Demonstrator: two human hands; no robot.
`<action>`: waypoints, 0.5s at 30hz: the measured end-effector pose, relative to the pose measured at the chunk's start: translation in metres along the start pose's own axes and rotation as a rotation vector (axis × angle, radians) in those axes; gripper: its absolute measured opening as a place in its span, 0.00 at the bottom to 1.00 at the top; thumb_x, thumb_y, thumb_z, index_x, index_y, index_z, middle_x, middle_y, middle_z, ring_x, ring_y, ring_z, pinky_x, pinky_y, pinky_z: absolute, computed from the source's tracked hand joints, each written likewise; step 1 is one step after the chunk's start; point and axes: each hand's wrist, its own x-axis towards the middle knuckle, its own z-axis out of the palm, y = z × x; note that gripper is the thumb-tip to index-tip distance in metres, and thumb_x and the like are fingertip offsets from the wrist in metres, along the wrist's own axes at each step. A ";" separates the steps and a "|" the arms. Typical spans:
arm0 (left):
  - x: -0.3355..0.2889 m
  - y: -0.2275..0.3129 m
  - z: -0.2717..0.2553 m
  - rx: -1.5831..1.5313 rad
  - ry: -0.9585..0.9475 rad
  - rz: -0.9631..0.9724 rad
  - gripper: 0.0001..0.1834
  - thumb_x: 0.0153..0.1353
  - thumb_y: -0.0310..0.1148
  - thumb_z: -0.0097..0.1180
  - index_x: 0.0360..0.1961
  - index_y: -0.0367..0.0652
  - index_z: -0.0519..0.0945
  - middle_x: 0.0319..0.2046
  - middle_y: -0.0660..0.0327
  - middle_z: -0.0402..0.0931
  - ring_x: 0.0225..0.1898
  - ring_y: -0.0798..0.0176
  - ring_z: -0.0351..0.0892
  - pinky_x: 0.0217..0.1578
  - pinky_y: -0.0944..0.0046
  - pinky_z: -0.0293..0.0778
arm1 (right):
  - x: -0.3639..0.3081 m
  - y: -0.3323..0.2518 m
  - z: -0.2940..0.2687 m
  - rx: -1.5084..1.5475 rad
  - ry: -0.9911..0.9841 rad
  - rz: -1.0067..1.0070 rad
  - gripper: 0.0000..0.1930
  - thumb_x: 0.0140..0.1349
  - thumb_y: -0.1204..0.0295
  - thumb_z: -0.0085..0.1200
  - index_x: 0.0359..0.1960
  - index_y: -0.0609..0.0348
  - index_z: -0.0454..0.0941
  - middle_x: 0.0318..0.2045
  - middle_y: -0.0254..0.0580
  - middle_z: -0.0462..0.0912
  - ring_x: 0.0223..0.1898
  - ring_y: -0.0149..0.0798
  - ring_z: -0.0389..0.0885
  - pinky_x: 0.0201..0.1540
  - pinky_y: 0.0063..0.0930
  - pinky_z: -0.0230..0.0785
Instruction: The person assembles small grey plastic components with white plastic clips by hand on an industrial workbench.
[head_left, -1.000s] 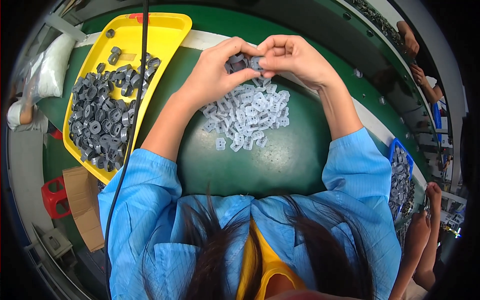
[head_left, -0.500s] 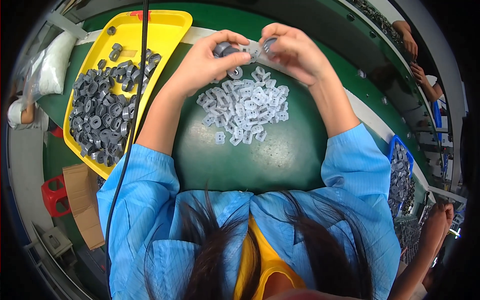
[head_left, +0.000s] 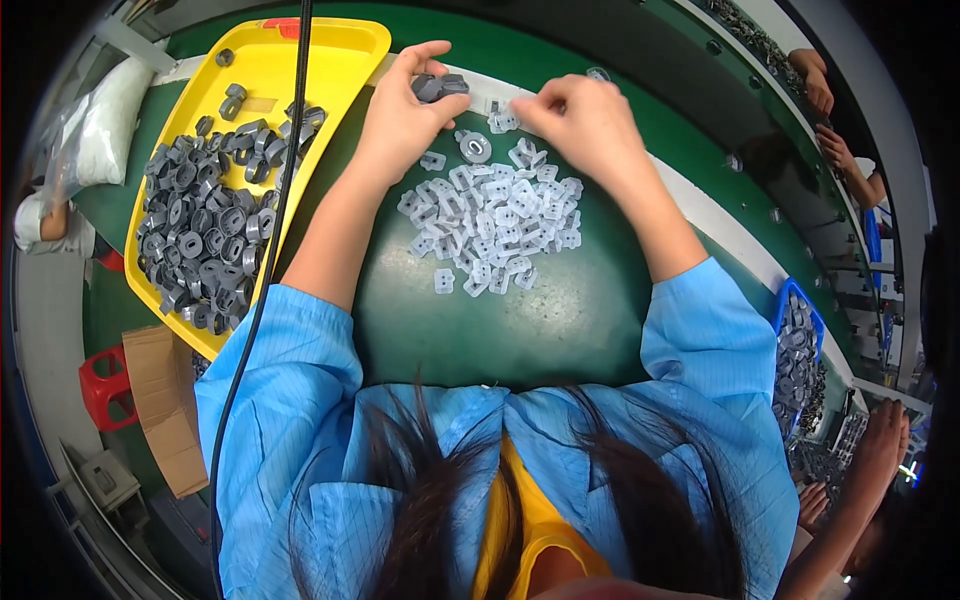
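Note:
My left hand (head_left: 400, 125) is closed loosely round a few dark grey plastic parts (head_left: 442, 88), its index finger lifted off them. To the right, my right hand (head_left: 588, 125) is in a pinch at a small translucent plastic piece (head_left: 503, 118); its fingertips partly hide how it is gripped. Between and below my hands a round grey part (head_left: 474, 147) with an oval slot lies face up. Nearer to me spreads a heap of translucent plastic pieces (head_left: 495, 215) on the green table (head_left: 520, 340).
A yellow tray (head_left: 352, 50) of grey parts stands at left, a black cable (head_left: 262, 270) crossing it. Behind my hands run a white strip (head_left: 690, 200) and a green belt (head_left: 660, 105) with scattered pieces. At right are a blue basket (head_left: 778, 310) and other people's hands (head_left: 880, 440).
My hands have moved apart. The grey part in my right hand is no longer seen there; that hand has come down to the translucent piece. My left hand has loosened round its grey parts.

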 end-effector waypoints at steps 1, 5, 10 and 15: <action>-0.002 0.001 0.002 0.167 0.047 0.082 0.28 0.50 0.24 0.62 0.55 0.41 0.71 0.39 0.64 0.68 0.32 0.73 0.73 0.37 0.75 0.71 | -0.006 -0.001 0.007 -0.033 0.011 -0.070 0.14 0.49 0.62 0.62 0.22 0.62 0.81 0.22 0.46 0.81 0.27 0.48 0.80 0.34 0.37 0.73; -0.003 -0.004 0.008 0.537 0.132 0.486 0.27 0.47 0.24 0.63 0.52 0.45 0.73 0.36 0.61 0.69 0.33 0.65 0.75 0.37 0.70 0.73 | -0.010 -0.005 0.015 0.084 0.013 -0.112 0.13 0.47 0.63 0.65 0.22 0.62 0.81 0.21 0.48 0.81 0.25 0.46 0.81 0.33 0.34 0.73; -0.005 0.003 0.011 0.449 0.070 0.473 0.23 0.45 0.23 0.64 0.46 0.42 0.76 0.37 0.58 0.71 0.36 0.59 0.77 0.37 0.64 0.74 | 0.001 0.000 -0.012 0.946 -0.329 0.169 0.07 0.54 0.70 0.63 0.30 0.60 0.82 0.26 0.28 0.81 0.28 0.22 0.74 0.32 0.17 0.66; -0.010 0.013 0.023 0.376 0.064 0.510 0.23 0.44 0.22 0.64 0.44 0.41 0.74 0.37 0.58 0.72 0.36 0.59 0.77 0.37 0.64 0.74 | 0.004 -0.003 0.000 0.724 -0.024 -0.018 0.07 0.53 0.71 0.63 0.29 0.61 0.82 0.25 0.29 0.80 0.26 0.19 0.70 0.30 0.14 0.63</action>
